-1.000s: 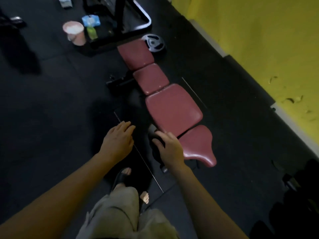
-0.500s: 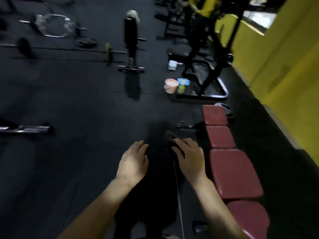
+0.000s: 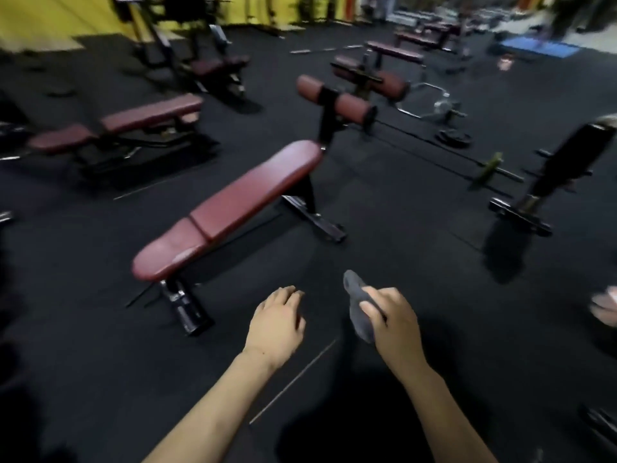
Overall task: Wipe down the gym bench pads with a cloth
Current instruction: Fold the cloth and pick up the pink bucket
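— Black rubber floor (image 3: 384,228) all round, and what stands on it?

— Largest and nearest, a maroon bench (image 3: 230,205) running away to the upper left, its long back pad (image 3: 257,192) butting the shorter seat pad (image 3: 170,247), which shows pale scuffs. Another bench (image 3: 117,127) sits well apart behind it.

— And the cloth?

— A dark grey cloth (image 3: 359,304), bunched, gripped in the right hand (image 3: 394,320) with fingers curled over it, in the air near the seat end, touching no pad. The left hand (image 3: 278,320) hangs beside it, holding nothing, fingers loosely bent.

— How to wipe well, then?

— I'd say spread the cloth flat under the palm first, start at the near seat pad, use long overlapping strokes lengthwise, and work into the seam between the pads.
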Tool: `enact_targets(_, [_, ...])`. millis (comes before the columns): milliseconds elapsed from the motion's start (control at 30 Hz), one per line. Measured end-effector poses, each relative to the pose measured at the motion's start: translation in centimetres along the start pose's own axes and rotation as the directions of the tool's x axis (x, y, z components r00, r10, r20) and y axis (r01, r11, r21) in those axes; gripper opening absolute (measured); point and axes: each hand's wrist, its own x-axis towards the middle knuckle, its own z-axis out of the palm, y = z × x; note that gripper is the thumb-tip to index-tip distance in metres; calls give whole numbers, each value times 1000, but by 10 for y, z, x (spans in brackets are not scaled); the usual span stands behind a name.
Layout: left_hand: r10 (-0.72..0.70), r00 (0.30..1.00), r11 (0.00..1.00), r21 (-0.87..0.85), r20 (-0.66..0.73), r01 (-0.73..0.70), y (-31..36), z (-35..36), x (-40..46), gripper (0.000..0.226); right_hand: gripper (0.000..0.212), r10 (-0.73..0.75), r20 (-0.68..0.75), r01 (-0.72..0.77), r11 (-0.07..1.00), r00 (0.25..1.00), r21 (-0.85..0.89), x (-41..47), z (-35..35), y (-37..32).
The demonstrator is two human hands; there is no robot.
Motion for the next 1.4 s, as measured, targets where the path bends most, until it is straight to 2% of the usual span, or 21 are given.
enact_targets(167, [-220, 973, 975, 6, -77, 221, -95, -55, -6, 53, 22, -210, 155, 195, 975, 965, 105, 56, 91, -80])
enact_targets(367, [-396, 901, 915, 8, -180, 403, -185, -96, -23, 49, 26, -361, 318, 292, 924, 876, 246, 119, 179, -166])
enact_targets(500, [-479, 839, 862, 43, -256, 506, -243, -122, -31, 56, 25, -448, 357, 316, 873, 819, 371, 160, 247, -220])
enact_targets(633, [-616, 710, 751, 15, -341, 660, -293, -148, -39, 54, 27, -543, 412, 348, 817, 731, 460, 202, 316, -279])
enact_targets(733, [-706, 591, 657, -49, -390, 753, -331, -167, -37, 44, 25, -620, 424, 376, 761, 660, 529, 227, 365, -322])
enact_targets(867, [-758, 511, 588, -87, -404, 804, -379, -190, -45, 46, 26, -649, 473, 411, 752, 596, 515, 247, 425, -375])
enact_targets(1000, [-753, 489, 577, -86, -441, 812, -457, -220, -60, 45, 28, -677, 471, 411, 726, 565, 552, 260, 498, -438])
enact_targets(1067, [-735, 505, 587, -53, -453, 808, -510, -238, -66, 49, 29, -688, 454, 426, 716, 566, 553, 264, 541, -474])
enact_targets(1233, [-712, 564, 618, 8, -419, 786, -653, -299, -70, 50, 30, -670, 422, 395, 720, 611, 571, 275, 647, -580])
enact_targets(1400, [-722, 544, 627, -71, -427, 776, -761, -381, -41, 47, 29, -611, 424, 368, 768, 669, 524, 301, 708, -674])
